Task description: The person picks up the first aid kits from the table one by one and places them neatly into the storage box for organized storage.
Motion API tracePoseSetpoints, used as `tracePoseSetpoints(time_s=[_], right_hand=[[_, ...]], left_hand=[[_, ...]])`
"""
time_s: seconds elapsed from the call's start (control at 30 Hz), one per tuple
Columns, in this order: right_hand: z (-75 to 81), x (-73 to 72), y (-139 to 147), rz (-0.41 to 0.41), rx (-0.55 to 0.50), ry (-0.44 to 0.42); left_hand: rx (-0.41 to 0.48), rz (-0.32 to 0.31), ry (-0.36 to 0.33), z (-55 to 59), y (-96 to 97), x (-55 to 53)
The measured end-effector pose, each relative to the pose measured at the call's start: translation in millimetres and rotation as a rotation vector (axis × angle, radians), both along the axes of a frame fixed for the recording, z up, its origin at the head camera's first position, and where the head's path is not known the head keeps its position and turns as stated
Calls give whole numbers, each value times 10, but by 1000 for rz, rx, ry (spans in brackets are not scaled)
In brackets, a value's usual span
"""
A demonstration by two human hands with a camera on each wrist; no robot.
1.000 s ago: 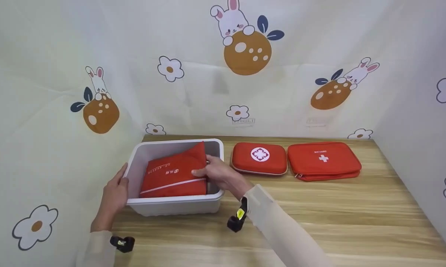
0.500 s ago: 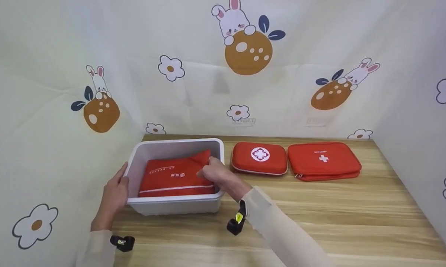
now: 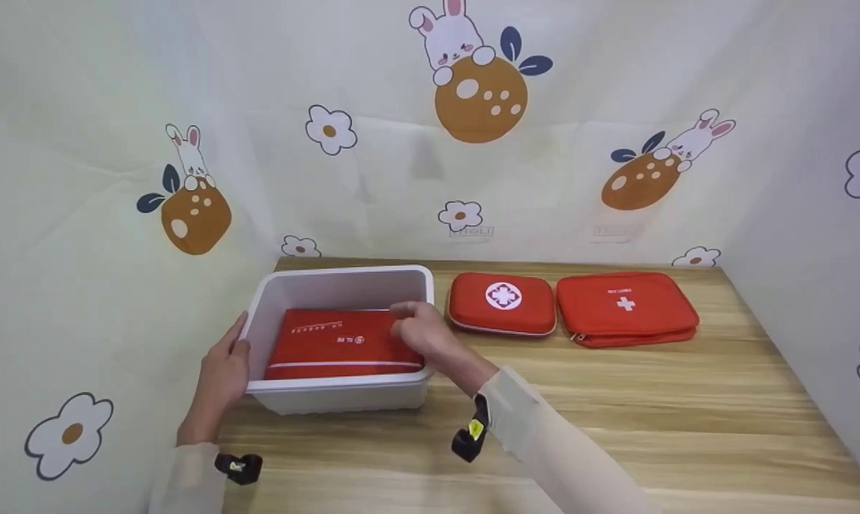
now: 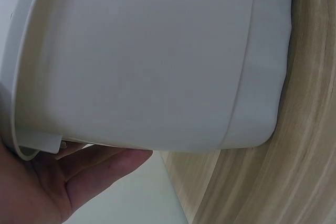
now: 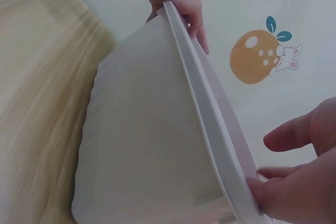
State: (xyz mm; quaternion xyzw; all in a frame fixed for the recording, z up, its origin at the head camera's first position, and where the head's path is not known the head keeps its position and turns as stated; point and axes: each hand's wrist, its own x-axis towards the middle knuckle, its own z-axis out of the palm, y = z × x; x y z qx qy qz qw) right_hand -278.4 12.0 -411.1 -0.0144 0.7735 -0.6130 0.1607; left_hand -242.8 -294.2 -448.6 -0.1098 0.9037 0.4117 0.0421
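Observation:
A light grey plastic storage box [image 3: 341, 400] stands on the wooden table at the left. Flat inside it lies a red pouch [image 3: 330, 346] with white printing and a white stripe. My left hand [image 3: 223, 371] grips the box's left rim, thumb over the edge and fingers along the outer wall, as the left wrist view shows. Over the box's right side hovers my right hand [image 3: 430, 335], holding nothing and covering the pouch's right end. In the right wrist view its thumb and fingers [image 5: 294, 192] are spread apart beside the rim.
To the right of the box sits a red hard case [image 3: 501, 318] with a white round emblem. Beside it lies a red zipped first aid bag [image 3: 626, 321] with a white cross. Patterned cloth walls [image 3: 380, 193] enclose the table [image 3: 616, 414] at the back and sides.
The pouch's raised right corner has gone down and the pouch now lies flat in the box. My right hand has let go of it. The left hand stays on the rim.

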Motion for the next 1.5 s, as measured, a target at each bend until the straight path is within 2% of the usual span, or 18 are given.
tracePoseSetpoints(time_s=[0.1, 0.2, 0.33, 0.5, 0.57, 0.73, 0.87, 1.0, 1.1, 1.23, 1.5], right_hand=[[-10, -11, 101, -13, 46, 77], [-32, -31, 211, -41, 111, 200], [-96, -56, 346, -99, 127, 321], [-233, -94, 525, -177, 179, 452], [-297, -120, 609, -215, 208, 465], [-463, -227, 847, -339, 226, 407], [-597, -306, 1036, -465, 282, 349], [-723, -364, 1224, -585, 343, 245], [-810, -401, 1361, -647, 337, 165], [-892, -427, 1507, -685, 291, 86], [-984, -456, 1620, -690, 286, 27]], left_hand=[[0, -2, 1, 2, 5, -1], [2, -1, -2, 6, 4, 3], [10, 0, -4, 5, -13, 2], [3, -1, -2, -8, -22, -6], [-4, -2, -1, -12, -20, -6], [-4, -1, -2, -18, -17, 1], [-2, 6, -2, -27, -14, 18], [-1, 3, -3, -37, -22, 8], [-5, 0, -4, -40, -24, -1], [-12, 2, -4, -34, -20, 2], [-13, -2, 2, -19, -10, 12]])
